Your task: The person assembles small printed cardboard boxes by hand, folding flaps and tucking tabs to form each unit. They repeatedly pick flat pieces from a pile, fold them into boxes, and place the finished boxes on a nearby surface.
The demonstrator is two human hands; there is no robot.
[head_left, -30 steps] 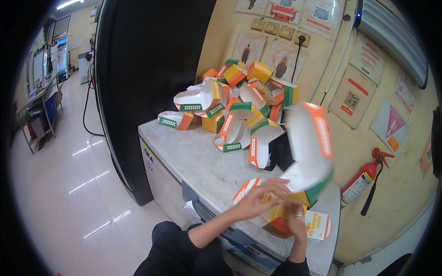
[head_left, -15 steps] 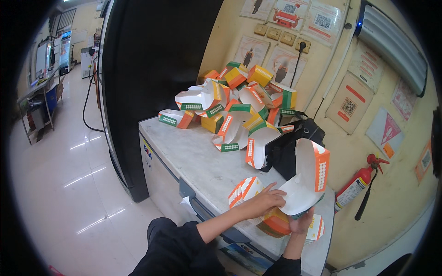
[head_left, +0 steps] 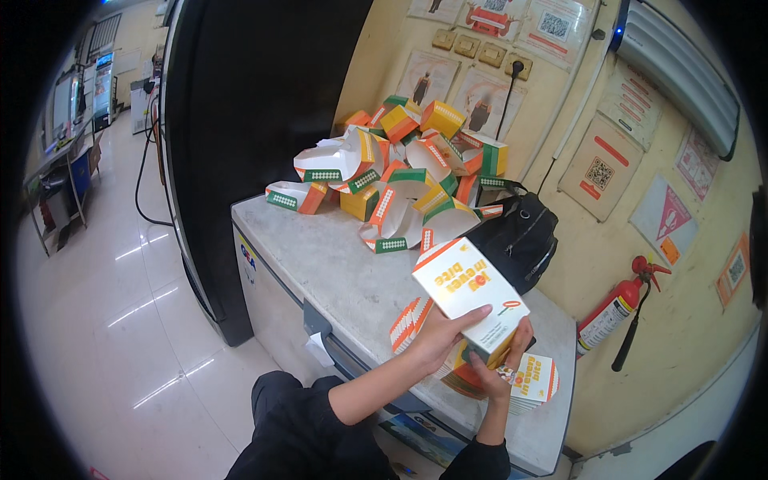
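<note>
A cardboard food carton (head_left: 464, 282) is held up between my hands, its white printed panel facing up, with yellow and green sides showing below. My left hand (head_left: 442, 334) grips its near left edge, the thumb lying on the white panel. My right hand (head_left: 498, 372) is wrapped around the lower right side; some of its fingers are hidden. Beneath my hands, flat folded cartons lie in stacks: an orange-and-white one (head_left: 408, 324) by my left wrist and a white one (head_left: 534, 380) beside my right hand. Farther back is a heap of opened-up cartons (head_left: 408, 172) in orange, green and yellow.
Everything rests on the scuffed white lid of a chest freezer (head_left: 312, 248). A black bag (head_left: 524, 240) sits against the wall on the right. A red fire extinguisher (head_left: 612, 316) hangs beyond the right edge. A tall black cabinet (head_left: 264, 96) rises at the far left end.
The carton was gaping, its white inside showing; now it is turned with its printed white panel up. My left hand has moved from its inner edge onto the panel.
</note>
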